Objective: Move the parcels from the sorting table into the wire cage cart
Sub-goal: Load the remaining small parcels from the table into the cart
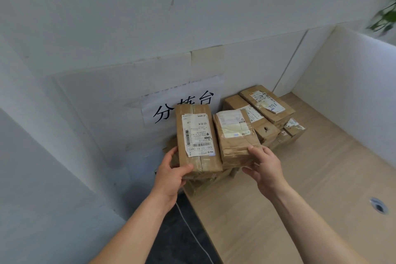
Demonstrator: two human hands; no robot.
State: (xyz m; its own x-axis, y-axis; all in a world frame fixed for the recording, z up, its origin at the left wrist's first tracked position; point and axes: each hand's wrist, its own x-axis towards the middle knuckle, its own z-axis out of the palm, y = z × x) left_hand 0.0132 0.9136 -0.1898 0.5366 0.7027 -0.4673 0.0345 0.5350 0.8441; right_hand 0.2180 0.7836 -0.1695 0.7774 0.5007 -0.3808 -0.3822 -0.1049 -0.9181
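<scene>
Head view: a rectangular cardboard parcel (198,137), sealed with glossy tape and bearing a white printed label, is gripped at its near end by the left hand (171,174), thumb curled over the top and fingers wrapped round its left edge. Just beside it, a softer parcel (235,137) wrapped in crumpled brown paper is held at its near right corner by the right hand (265,169), thumb on top and fingers curled underneath. Both parcels are seen over a heap of flattened brown packages at the left rear corner of the sorting table (300,188), a smooth pale wood-grain surface. Behind them, more taped boxes (267,103) are stacked against matte white wall panels (107,28). A paper sign (162,109) with large black characters is stuck to the wall and partly hidden by the parcels. A round cable hole (378,206) is set into the table at the right, and a thin white cable (192,233) runs over the dark floor below.
</scene>
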